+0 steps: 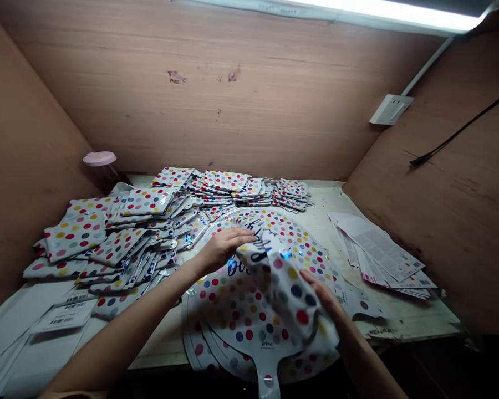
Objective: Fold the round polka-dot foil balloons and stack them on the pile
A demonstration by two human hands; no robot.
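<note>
A flat, uninflated white foil balloon (pixel 293 282) with coloured dots and dark script lettering is lifted and partly folded over between my hands. My left hand (pixel 224 246) has its fingers together at the upper left edge of the raised foil, the thumb hidden. On the right side, my right hand (pixel 324 293) grips the same balloon, with its lower part hanging blurred below. Underneath lies a stack of similar flat balloons (pixel 241 316), fanned out, with a neck tab pointing toward me at the front edge.
Folded dotted balloon packets (pixel 128 238) are heaped at the left and piled along the back (pixel 228 185). Printed cards (pixel 382 255) lie at the right, barcoded sheets (pixel 62 316) at the left front. A pink-lidded container (pixel 100 159) stands in the back left corner. Wooden walls (pixel 249 111) enclose the table.
</note>
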